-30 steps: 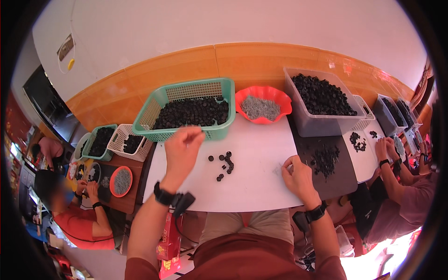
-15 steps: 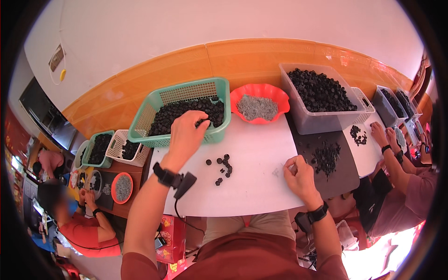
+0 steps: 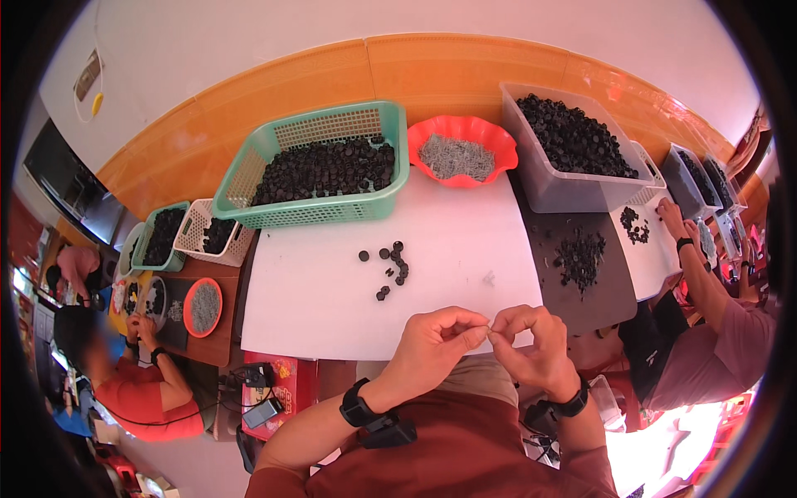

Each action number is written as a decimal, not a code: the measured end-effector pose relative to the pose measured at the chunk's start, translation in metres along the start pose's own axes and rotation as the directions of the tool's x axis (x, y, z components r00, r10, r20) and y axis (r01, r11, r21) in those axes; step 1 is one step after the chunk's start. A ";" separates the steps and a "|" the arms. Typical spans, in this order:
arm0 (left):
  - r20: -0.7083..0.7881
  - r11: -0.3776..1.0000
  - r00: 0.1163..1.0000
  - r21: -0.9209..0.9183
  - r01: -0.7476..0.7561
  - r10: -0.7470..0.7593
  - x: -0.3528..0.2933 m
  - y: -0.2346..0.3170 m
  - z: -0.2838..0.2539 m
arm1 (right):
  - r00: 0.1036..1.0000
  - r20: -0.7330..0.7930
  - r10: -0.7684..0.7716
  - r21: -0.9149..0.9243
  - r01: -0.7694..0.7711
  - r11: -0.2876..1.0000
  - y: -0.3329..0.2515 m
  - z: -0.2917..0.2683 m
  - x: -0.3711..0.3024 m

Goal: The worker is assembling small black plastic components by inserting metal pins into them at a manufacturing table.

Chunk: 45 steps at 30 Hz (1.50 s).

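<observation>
At the near edge of the white sheet (image 3: 315, 307), my left hand (image 3: 438, 347) and my right hand (image 3: 538, 349) meet fingertip to fingertip. Both are closed in a pinch, thumb against forefinger. Whatever sits between the fingertips is too small and hidden to name. Beyond them on the sheet lie several small round black parts (image 3: 398, 267). A green basket (image 3: 307, 214) of similar black parts stands at the far left of the sheet. To its right is a red scalloped bowl (image 3: 463, 179) heaped with thin grey pieces.
A clear plastic bin (image 3: 573, 197) full of black parts stands at the back right. A dark mat (image 3: 602, 282) beside the sheet carries a pile of slim black pieces (image 3: 579, 259). Co-workers sit at left (image 3: 149, 390) and right (image 3: 706, 340). White basket (image 3: 237, 246) at left.
My left hand has come back from the green basket to the near edge and met my right hand, which moved slightly nearer me. The view has tipped, so the table sits higher in the picture.
</observation>
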<state>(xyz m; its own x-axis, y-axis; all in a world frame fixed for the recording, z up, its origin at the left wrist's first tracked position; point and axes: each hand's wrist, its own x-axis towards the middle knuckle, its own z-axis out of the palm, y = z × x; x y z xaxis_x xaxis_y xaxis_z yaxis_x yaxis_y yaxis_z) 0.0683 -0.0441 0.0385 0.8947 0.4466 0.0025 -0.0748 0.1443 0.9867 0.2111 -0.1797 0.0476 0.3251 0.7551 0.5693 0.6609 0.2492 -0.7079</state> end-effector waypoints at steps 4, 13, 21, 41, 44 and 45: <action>-0.016 0.999 0.999 -0.027 0.042 -0.043 -0.010 -0.005 0.001 | 0.995 0.022 -0.097 -0.009 0.097 0.995 -0.004 0.000 -0.002; -0.044 0.906 0.992 -0.414 0.093 -0.122 -0.027 0.001 0.008 | 0.987 0.018 -0.162 -0.022 0.162 0.986 -0.006 0.009 -0.012; -0.308 0.824 0.887 0.552 -0.127 0.343 -0.004 0.005 -0.051 | 0.989 -0.082 -0.121 0.037 0.124 0.992 0.007 0.009 -0.018; -0.022 0.283 0.975 0.958 -0.042 0.220 0.042 0.014 -0.114 | 0.998 -0.064 0.026 0.119 -0.018 0.993 0.034 -0.004 -0.024; 0.009 0.289 0.977 0.954 -0.072 0.213 0.045 0.016 -0.115 | 0.997 -0.068 0.039 0.128 -0.030 0.991 0.035 -0.005 -0.027; -0.001 0.308 0.982 0.950 -0.059 0.190 0.046 0.018 -0.114 | 0.997 -0.069 0.046 0.124 -0.038 0.992 0.036 -0.006 -0.028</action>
<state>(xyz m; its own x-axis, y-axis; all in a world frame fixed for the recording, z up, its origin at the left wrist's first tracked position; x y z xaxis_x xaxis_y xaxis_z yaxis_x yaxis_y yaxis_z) 0.0585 0.0794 0.0376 0.8638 0.4666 0.1900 0.3423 -0.8203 0.4582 0.2295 -0.1954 0.0087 0.4011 0.7224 0.5632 0.5591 0.2940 -0.7752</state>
